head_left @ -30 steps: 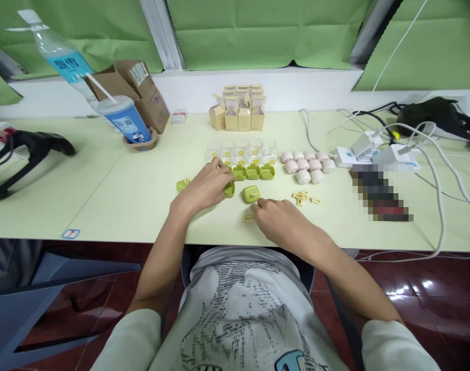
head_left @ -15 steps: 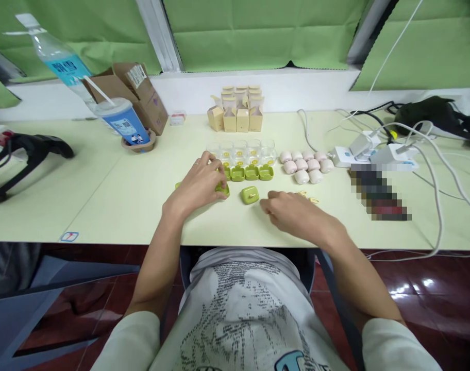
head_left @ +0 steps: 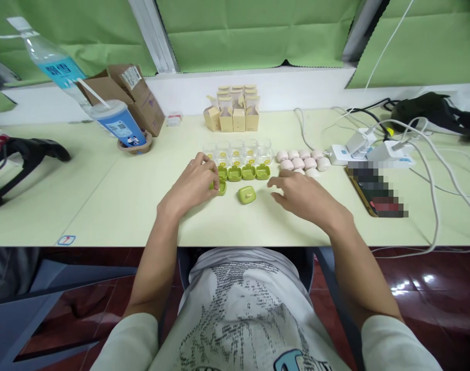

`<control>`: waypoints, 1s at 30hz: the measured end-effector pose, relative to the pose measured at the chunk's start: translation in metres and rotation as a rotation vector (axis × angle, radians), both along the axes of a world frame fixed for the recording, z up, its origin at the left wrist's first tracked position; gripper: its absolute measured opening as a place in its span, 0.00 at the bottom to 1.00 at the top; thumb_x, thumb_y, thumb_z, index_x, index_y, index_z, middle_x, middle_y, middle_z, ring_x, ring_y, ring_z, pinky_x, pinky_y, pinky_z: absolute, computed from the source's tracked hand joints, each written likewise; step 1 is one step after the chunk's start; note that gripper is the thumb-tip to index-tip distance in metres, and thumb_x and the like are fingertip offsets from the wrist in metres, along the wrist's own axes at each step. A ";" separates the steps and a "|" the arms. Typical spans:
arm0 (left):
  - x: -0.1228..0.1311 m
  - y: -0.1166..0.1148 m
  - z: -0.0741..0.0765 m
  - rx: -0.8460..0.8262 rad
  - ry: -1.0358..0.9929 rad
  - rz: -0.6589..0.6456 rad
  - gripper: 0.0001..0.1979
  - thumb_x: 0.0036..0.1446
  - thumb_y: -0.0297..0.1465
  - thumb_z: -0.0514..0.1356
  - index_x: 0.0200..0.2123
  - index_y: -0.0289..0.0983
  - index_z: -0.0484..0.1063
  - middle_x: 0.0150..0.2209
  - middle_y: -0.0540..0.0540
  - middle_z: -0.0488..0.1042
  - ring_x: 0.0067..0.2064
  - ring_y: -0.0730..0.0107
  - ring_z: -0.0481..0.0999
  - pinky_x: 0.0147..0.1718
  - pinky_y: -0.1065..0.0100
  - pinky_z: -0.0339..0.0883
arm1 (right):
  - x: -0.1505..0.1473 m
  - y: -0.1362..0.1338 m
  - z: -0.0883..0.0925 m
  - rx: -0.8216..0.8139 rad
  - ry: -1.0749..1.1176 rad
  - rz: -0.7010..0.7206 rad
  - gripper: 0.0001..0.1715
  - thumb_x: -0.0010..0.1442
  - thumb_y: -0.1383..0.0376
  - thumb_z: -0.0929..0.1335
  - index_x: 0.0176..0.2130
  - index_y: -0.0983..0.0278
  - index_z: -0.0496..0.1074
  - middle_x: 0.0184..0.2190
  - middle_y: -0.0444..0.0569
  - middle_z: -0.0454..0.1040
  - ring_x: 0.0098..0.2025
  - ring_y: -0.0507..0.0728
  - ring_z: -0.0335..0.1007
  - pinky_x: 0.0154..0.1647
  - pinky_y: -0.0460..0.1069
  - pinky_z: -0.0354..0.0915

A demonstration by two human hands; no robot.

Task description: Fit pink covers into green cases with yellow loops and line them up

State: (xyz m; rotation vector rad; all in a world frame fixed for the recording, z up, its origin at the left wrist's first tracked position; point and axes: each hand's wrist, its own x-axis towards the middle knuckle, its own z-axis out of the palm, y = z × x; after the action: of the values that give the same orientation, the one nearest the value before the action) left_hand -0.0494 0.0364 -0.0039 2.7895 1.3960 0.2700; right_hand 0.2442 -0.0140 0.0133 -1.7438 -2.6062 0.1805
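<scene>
My left hand (head_left: 192, 184) rests on the table with thumb and fingertips closed at the edge of a small green dish (head_left: 221, 188), partly covering it. Just behind stand several matching green dishes (head_left: 249, 172) in a row. A green lid (head_left: 247, 195) with a small raised handle lies between my two hands. My right hand (head_left: 302, 198) hovers to the lid's right, holding nothing I can see, thumb and index finger apart. Beyond it sit several pale pink rounded pieces (head_left: 298, 163), the nearest partly hidden by that hand.
Clear plastic cups (head_left: 237, 150) with yellow marks stand behind the green dishes. Small cream boxes (head_left: 238, 119) are grouped by the wall. To the left are a blue drink cup (head_left: 122, 126), a bottle (head_left: 59, 67) and a cardboard box (head_left: 148, 105). Power strip (head_left: 341, 154), cables and a phone (head_left: 368, 198) lie right.
My right hand has moved forward toward the pink pieces, and its thumb and index finger have parted. Small yellow pieces beside it are now hidden. My left hand stays at the green dish.
</scene>
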 end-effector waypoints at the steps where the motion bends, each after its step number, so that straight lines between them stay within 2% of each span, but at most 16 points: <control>1: 0.001 0.000 0.000 -0.003 -0.003 0.003 0.09 0.61 0.21 0.67 0.31 0.38 0.84 0.49 0.38 0.82 0.63 0.39 0.69 0.62 0.39 0.71 | -0.005 -0.001 0.000 0.020 0.060 0.076 0.17 0.75 0.69 0.67 0.58 0.65 0.80 0.55 0.61 0.79 0.45 0.62 0.77 0.40 0.52 0.59; 4: 0.001 0.000 0.001 -0.009 -0.008 0.003 0.07 0.61 0.23 0.68 0.32 0.38 0.84 0.52 0.37 0.81 0.64 0.39 0.70 0.63 0.39 0.71 | -0.021 -0.003 -0.003 0.069 0.115 0.218 0.15 0.77 0.69 0.66 0.57 0.65 0.80 0.53 0.58 0.78 0.42 0.58 0.74 0.38 0.51 0.56; 7: -0.004 0.000 0.005 -0.015 0.001 -0.007 0.01 0.61 0.27 0.71 0.38 0.37 0.84 0.57 0.36 0.79 0.64 0.40 0.70 0.64 0.40 0.70 | -0.035 -0.002 -0.011 0.113 0.050 0.223 0.15 0.80 0.66 0.64 0.57 0.66 0.79 0.50 0.58 0.78 0.38 0.58 0.71 0.35 0.52 0.49; 11: -0.018 0.000 0.012 -0.002 0.033 0.055 0.13 0.58 0.31 0.76 0.45 0.36 0.81 0.53 0.36 0.78 0.61 0.40 0.72 0.60 0.43 0.72 | -0.044 0.002 -0.021 0.096 -0.020 0.223 0.18 0.81 0.67 0.60 0.55 0.67 0.78 0.45 0.57 0.78 0.34 0.56 0.68 0.33 0.54 0.45; 17: -0.021 0.004 0.009 -0.063 0.095 0.125 0.16 0.54 0.31 0.78 0.43 0.37 0.78 0.51 0.37 0.76 0.60 0.41 0.71 0.58 0.47 0.72 | -0.042 0.005 -0.022 0.091 -0.011 0.205 0.19 0.80 0.68 0.59 0.52 0.68 0.78 0.43 0.57 0.79 0.34 0.56 0.67 0.34 0.54 0.45; 20: -0.013 0.005 0.005 -0.070 0.105 0.108 0.18 0.56 0.35 0.78 0.44 0.36 0.77 0.52 0.36 0.75 0.60 0.41 0.70 0.59 0.47 0.72 | -0.041 0.006 -0.021 0.095 0.006 0.206 0.18 0.80 0.67 0.60 0.50 0.67 0.78 0.42 0.57 0.80 0.34 0.56 0.65 0.34 0.54 0.45; 23: -0.005 0.004 0.002 -0.040 0.103 0.084 0.14 0.60 0.35 0.74 0.42 0.37 0.76 0.51 0.36 0.75 0.59 0.42 0.71 0.59 0.46 0.72 | -0.039 0.005 -0.020 0.102 0.020 0.202 0.18 0.79 0.67 0.60 0.48 0.67 0.78 0.40 0.56 0.79 0.33 0.56 0.62 0.33 0.53 0.44; 26: -0.001 0.003 0.001 -0.014 0.091 0.070 0.09 0.63 0.33 0.71 0.40 0.38 0.75 0.50 0.36 0.75 0.59 0.42 0.71 0.57 0.46 0.73 | -0.035 0.005 -0.019 0.116 0.097 0.215 0.18 0.79 0.67 0.60 0.44 0.67 0.77 0.37 0.53 0.77 0.32 0.55 0.58 0.33 0.52 0.45; 30: -0.006 0.000 0.002 0.018 0.095 0.065 0.10 0.60 0.32 0.72 0.41 0.38 0.75 0.49 0.37 0.77 0.57 0.42 0.72 0.54 0.47 0.73 | -0.027 0.006 -0.015 0.115 0.271 0.256 0.14 0.75 0.69 0.62 0.39 0.65 0.75 0.33 0.48 0.73 0.31 0.53 0.59 0.35 0.51 0.49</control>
State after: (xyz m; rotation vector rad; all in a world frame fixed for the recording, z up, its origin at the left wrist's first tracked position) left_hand -0.0555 0.0367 -0.0023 2.8100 1.5132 0.1541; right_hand 0.2174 -0.0082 -0.0020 -1.2484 -2.5702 0.2420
